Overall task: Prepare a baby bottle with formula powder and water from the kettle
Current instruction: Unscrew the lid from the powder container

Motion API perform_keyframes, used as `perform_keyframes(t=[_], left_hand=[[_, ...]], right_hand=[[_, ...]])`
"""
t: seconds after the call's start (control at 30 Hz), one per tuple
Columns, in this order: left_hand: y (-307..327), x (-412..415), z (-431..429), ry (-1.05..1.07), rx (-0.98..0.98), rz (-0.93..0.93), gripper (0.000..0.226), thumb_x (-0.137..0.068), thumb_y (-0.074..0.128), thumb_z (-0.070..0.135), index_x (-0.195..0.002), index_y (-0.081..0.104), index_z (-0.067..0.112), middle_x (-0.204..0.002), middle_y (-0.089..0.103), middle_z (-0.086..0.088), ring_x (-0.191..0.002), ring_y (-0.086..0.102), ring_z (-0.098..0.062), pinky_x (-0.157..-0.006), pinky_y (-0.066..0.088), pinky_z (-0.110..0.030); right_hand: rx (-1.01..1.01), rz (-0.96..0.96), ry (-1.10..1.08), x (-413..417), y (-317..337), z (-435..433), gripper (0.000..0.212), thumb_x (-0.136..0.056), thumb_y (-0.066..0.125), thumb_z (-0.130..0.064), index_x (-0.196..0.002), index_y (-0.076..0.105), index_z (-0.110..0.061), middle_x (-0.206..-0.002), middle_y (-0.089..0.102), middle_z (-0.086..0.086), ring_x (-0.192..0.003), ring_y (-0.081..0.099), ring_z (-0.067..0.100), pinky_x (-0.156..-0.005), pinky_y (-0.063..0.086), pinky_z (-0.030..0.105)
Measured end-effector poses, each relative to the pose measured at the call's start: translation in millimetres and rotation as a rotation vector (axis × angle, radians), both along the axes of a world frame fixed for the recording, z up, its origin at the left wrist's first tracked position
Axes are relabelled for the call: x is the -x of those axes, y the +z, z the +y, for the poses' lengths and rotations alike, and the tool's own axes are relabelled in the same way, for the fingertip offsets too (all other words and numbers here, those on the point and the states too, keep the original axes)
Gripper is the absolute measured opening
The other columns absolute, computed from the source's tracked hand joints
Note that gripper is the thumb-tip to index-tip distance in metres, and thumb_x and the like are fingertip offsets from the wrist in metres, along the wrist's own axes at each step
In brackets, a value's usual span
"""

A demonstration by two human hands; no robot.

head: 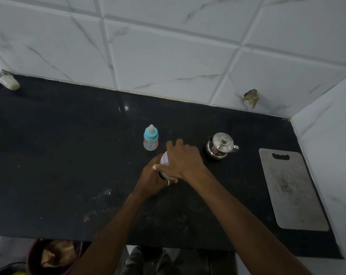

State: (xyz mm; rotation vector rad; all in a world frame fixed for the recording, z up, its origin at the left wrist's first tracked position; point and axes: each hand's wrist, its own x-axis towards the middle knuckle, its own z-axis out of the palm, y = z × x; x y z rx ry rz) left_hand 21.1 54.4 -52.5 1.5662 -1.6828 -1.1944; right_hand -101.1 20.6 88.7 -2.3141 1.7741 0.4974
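Observation:
A small baby bottle (150,138) with a blue collar and clear teat stands upright on the black counter (69,155). Just to its right, both hands are on a white formula container (165,158), mostly hidden by them. My left hand (151,180) grips its lower body. My right hand (183,159) covers its top, thumb along the side, fingers curled over the lid. A small steel kettle (220,146) with its lid on stands to the right, apart from the hands.
A grey cutting board (291,189) lies at the counter's right end by the side wall. A white bar of soap (9,81) sits at the far left corner. Below the counter's front edge is a maroon bin (55,257) with paper.

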Motion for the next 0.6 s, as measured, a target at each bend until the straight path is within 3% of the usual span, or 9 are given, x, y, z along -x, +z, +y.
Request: perform_keyframes(t=[0.07, 0.17, 0.37, 0.43, 0.53, 0.6], left_hand=[[3, 1, -1, 0.005, -0.008, -0.002, 0.093, -0.067, 0.088, 0.04, -0.148, 0.047, 0.027, -0.142, 0.058, 0.008, -0.127, 0.055, -0.004, -0.105, 0.047, -0.023], [-1, 3, -2, 0.019, -0.036, -0.008, 0.091, -0.072, 0.091, 0.025, -0.15, 0.045, 0.023, -0.145, 0.056, 0.004, -0.131, 0.051, -0.006, -0.105, 0.039, -0.02], [-9, 0, -2, 0.038, -0.059, -0.001, 0.091, -0.07, 0.094, 0.018, -0.148, 0.048, 0.019, -0.144, 0.059, 0.001, -0.133, 0.055, -0.013, -0.114, 0.047, -0.039], [-6, 2, -2, 0.023, -0.048, 0.015, 0.09, -0.069, 0.095, 0.022, -0.146, 0.049, 0.021, -0.14, 0.058, 0.007, -0.128, 0.056, -0.006, -0.111, 0.047, -0.032], [-2, 1, -1, 0.016, -0.007, 0.058, 0.093, -0.064, 0.097, 0.03, -0.142, 0.047, 0.039, -0.134, 0.056, 0.021, -0.119, 0.054, 0.012, -0.099, 0.039, -0.007], [-3, -1, 0, 0.014, 0.032, 0.057, 0.095, -0.06, 0.098, 0.034, -0.14, 0.048, 0.045, -0.135, 0.058, 0.023, -0.123, 0.052, 0.014, -0.097, 0.037, -0.002]], right_hand=[[0.042, 0.001, -0.013, -4, -5, 2, 0.078, -0.087, 0.053, -0.073, -0.137, 0.048, -0.012, -0.125, 0.057, 0.015, -0.104, 0.063, 0.027, -0.074, 0.038, 0.037], [0.029, -0.012, 0.044, -3, -3, 3, 0.059, -0.093, 0.062, -0.048, -0.138, 0.046, -0.013, -0.13, 0.053, 0.015, -0.104, 0.061, 0.027, -0.074, 0.04, 0.035], [-0.089, -0.108, 0.275, 11, 12, -2, 0.075, -0.073, 0.083, -0.017, -0.137, 0.044, -0.019, -0.139, 0.035, 0.006, -0.119, 0.045, 0.03, -0.084, 0.045, 0.038], [-0.086, -0.202, 0.273, 19, 14, -3, 0.076, -0.073, 0.08, -0.011, -0.139, 0.045, -0.022, -0.14, 0.033, 0.003, -0.119, 0.042, 0.026, -0.086, 0.048, 0.037], [-0.111, -0.489, 0.055, 40, 17, 0, 0.078, -0.073, 0.078, -0.009, -0.141, 0.044, -0.024, -0.141, 0.029, 0.0, -0.115, 0.046, 0.018, -0.089, 0.051, 0.035], [-0.051, -0.671, -0.073, 60, 14, 9, 0.072, -0.072, 0.081, -0.013, -0.135, 0.045, -0.023, -0.136, 0.033, 0.001, -0.109, 0.05, 0.015, -0.088, 0.047, 0.028]])
